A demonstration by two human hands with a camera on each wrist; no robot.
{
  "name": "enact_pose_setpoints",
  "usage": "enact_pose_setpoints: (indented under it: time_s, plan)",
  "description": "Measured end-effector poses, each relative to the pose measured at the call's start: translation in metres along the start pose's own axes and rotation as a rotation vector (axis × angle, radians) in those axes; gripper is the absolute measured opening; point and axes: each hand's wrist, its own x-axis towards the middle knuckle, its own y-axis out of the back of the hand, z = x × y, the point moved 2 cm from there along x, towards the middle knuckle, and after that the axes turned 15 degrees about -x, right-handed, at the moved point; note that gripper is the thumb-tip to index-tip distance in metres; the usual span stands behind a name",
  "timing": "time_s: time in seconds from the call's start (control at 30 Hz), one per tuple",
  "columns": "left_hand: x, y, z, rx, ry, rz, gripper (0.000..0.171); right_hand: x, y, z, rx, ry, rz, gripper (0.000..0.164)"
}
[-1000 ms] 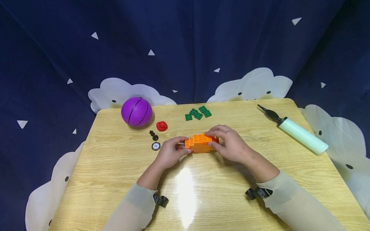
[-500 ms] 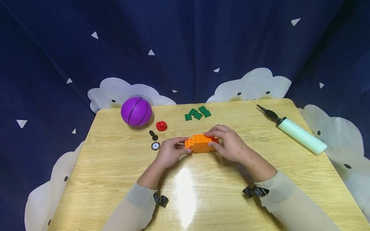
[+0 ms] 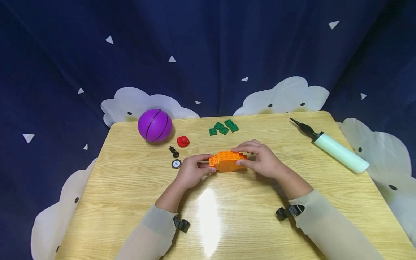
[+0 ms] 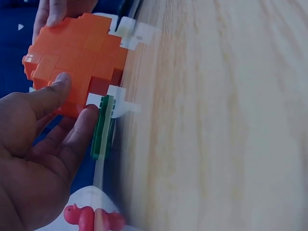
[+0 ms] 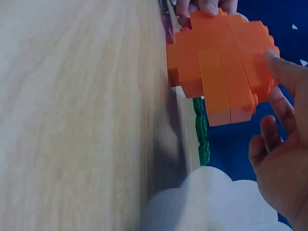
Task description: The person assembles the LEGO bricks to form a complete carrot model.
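Observation:
An orange block of joined toy building bricks (image 3: 227,162) stands on edge at the middle of the table, studs along its top, stepped at both ends. My left hand (image 3: 191,171) pinches its left end, thumb on the near face and fingers behind. At the upper right, my right hand (image 3: 262,159) holds it with the thumb on the near face and fingertips over the top studs. In the left wrist view the flat side of the orange bricks (image 4: 79,57) fills the space beyond the thumb. The right wrist view shows the bricks' stepped outline (image 5: 219,62), with the right thumb at the studded edge.
Several green bricks (image 3: 223,128) lie behind the hands. Left of them are a red rubber duck (image 3: 183,141), a black chess pawn (image 3: 174,152), a poker chip (image 3: 176,164) and a purple ball (image 3: 155,125). A hand pump (image 3: 338,151) lies at the right.
My right hand has shifted slightly to the right and its fingers have loosened along the top, baring more of the bricks' right end. The left hand keeps its hold.

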Motion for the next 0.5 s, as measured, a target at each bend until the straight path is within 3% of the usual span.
enact_pose_setpoints:
  time_s: [0.17, 0.3, 0.5]
  plan:
    - [0.001, 0.0, -0.001, 0.001, -0.005, -0.008, 0.05, 0.004, 0.001, 0.007, 0.112, -0.071, -0.085, 0.042]
    - [0.001, 0.0, -0.001, 0.012, -0.013, -0.009, 0.05, 0.005, 0.002, 0.012, 0.195, -0.065, -0.137, 0.043]
    - [0.001, 0.0, -0.001, 0.036, -0.015, -0.001, 0.049, 0.008, 0.002, 0.022, 0.258, -0.038, -0.125, 0.037]
